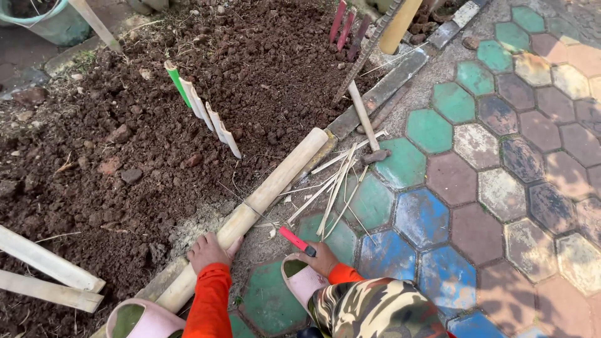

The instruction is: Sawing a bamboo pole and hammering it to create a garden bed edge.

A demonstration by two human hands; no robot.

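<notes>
Down at the 6 o'clock edge there's a pair of pale pink slippers (pixel 299 283) on the painted hexagon paving (pixel 501 194), plus camo trousers (pixel 375 310) and orange sleeves (pixel 210 300).

The person's left hand (pixel 208 250) sits at about 7 o'clock, palm down with fingers wrapped over the long bamboo pole (pixel 263 197), pinning it against the concrete edging. The pole runs diagonally from the lower left up toward the centre.

The right hand (pixel 320 258), just right of 6 o'clock, is closed around a red utility knife (pixel 297 241), which points up and left toward the pole. Can't really tell from this angle whether the blade is out.

Just past the knife, dead centre, thin bamboo slivers (pixel 335 188) lie scattered across the green tiles. A hammer (pixel 366 125) lies beyond them toward 1 o'clock, head down on the paving.

Over at 8 o'clock, two split bamboo slats (pixel 44 272) rest on the dark soil (pixel 125 125). At about 11 o'clock a short row of bamboo stakes (pixel 210 119) stands in the dirt, the farthest one green-tipped. At 12 o'clock some red stakes (pixel 344 28) poke up, and a teal bucket (pixel 44 19) is off at the 10 o'clock corner.
</notes>
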